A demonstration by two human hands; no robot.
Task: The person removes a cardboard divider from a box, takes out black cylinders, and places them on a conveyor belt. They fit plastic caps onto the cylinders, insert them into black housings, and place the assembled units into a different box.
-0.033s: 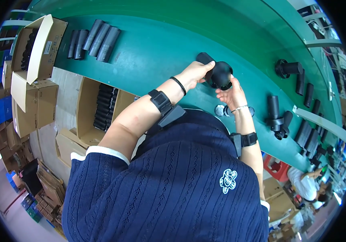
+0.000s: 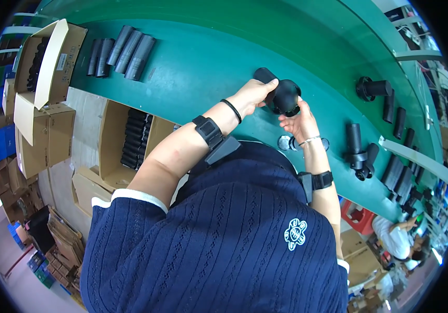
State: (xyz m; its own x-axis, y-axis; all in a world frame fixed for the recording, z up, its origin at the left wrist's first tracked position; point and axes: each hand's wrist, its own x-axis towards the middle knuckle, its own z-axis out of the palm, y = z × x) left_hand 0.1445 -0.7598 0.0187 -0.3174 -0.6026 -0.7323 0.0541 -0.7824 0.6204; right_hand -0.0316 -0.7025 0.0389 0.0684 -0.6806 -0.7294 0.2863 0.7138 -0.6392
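Over the green bench I hold a black cylinder with a wide round head (image 2: 287, 96); its narrower tube (image 2: 263, 75) points to the far left. My left hand (image 2: 253, 96) grips it where tube and head meet, thumb on top, with the other fingers partly hidden beneath. My right hand (image 2: 303, 121) touches the right and near rim of the head with its fingertips. Just below the hands, small round parts (image 2: 285, 142) lie on the bench, partly covered by my right wrist.
Several dark tubes (image 2: 140, 58) lie at the bench's far left. More black parts with round bases (image 2: 357, 151) stand to the right, near a pale metal bar (image 2: 414, 163). Open cartons (image 2: 51, 133) of black parts flank the bench on the left. Another person (image 2: 393, 238) is at lower right.
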